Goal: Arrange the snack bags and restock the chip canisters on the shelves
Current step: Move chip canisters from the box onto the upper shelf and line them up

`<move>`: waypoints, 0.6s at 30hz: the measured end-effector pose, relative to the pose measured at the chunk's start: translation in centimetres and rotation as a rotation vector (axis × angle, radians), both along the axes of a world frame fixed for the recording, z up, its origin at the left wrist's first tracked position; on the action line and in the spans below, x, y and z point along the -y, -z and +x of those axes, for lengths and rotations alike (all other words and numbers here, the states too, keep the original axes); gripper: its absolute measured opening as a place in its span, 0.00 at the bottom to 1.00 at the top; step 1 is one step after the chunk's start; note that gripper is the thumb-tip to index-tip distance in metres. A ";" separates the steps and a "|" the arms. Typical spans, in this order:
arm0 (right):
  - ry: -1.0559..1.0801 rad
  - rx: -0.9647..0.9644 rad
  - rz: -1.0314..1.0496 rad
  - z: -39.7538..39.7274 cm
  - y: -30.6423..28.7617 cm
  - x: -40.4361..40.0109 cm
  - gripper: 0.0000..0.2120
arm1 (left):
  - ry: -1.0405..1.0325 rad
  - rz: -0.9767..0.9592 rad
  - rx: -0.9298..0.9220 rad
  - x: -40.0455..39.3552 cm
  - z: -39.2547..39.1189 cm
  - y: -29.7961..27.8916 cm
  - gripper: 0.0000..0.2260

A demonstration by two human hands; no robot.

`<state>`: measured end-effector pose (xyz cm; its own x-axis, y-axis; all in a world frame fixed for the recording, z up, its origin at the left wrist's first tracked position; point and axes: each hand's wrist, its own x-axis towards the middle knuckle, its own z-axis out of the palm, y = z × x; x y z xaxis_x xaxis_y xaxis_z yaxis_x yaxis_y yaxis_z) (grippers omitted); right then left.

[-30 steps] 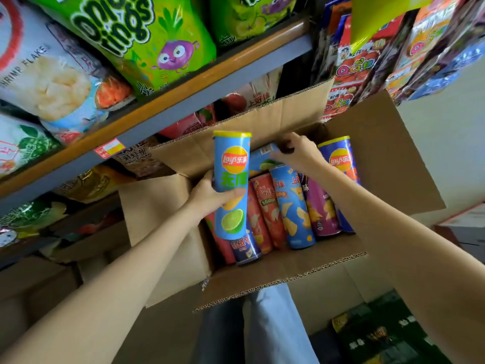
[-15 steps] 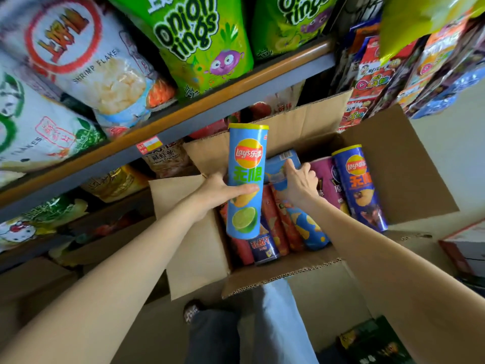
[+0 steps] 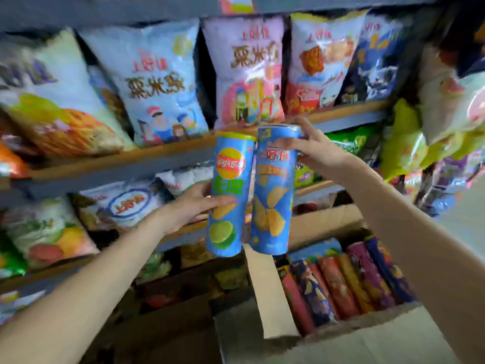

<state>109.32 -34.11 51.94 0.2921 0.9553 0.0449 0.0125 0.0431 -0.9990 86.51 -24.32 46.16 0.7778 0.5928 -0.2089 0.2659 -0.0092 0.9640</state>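
My left hand (image 3: 193, 206) grips a blue lime-flavour chip canister (image 3: 227, 195) with a yellow lid, held upright in front of the shelves. My right hand (image 3: 313, 153) holds a second blue chip canister (image 3: 273, 195) near its top, upright and touching the first one's side. Both canisters hang above the open cardboard box (image 3: 325, 224), where several more canisters (image 3: 343, 282) in red, purple and blue lie side by side. Large snack bags (image 3: 160, 82) stand in a row on the wooden shelf (image 3: 168, 153) behind the canisters.
More snack bags fill the lower shelf (image 3: 47, 232) at left and hang on a rack (image 3: 446, 106) at right. A box flap (image 3: 273, 292) sticks up at the box's left edge. Dark lower shelves with bags sit below my left arm.
My right hand has pulled a blue canister out of the box and raised it. My left hand lifted the lime canister beside it. The view has swung up towards the shelves.
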 end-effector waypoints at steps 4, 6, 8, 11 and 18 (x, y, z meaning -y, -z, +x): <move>-0.094 -0.104 0.229 -6.9 -9.2 -2.5 0.39 | -0.081 0.118 0.140 -1.9 -5.4 -8.7 0.22; -0.103 -0.144 0.310 -9.5 -12.8 -3.5 0.43 | -0.121 0.176 0.218 -2.3 -7.1 -12.3 0.15; -0.050 -0.169 0.376 -11.8 -15.7 -4.2 0.25 | -0.164 0.218 0.305 -2.8 -8.2 -15.0 0.12; 0.215 -0.090 0.403 -14.2 -18.6 -5.7 0.21 | -0.238 0.246 0.408 -2.9 -8.8 -18.0 0.13; 0.444 0.305 0.453 -15.8 -22.6 -5.7 0.20 | -0.340 0.212 0.508 -4.1 -6.9 -22.3 0.04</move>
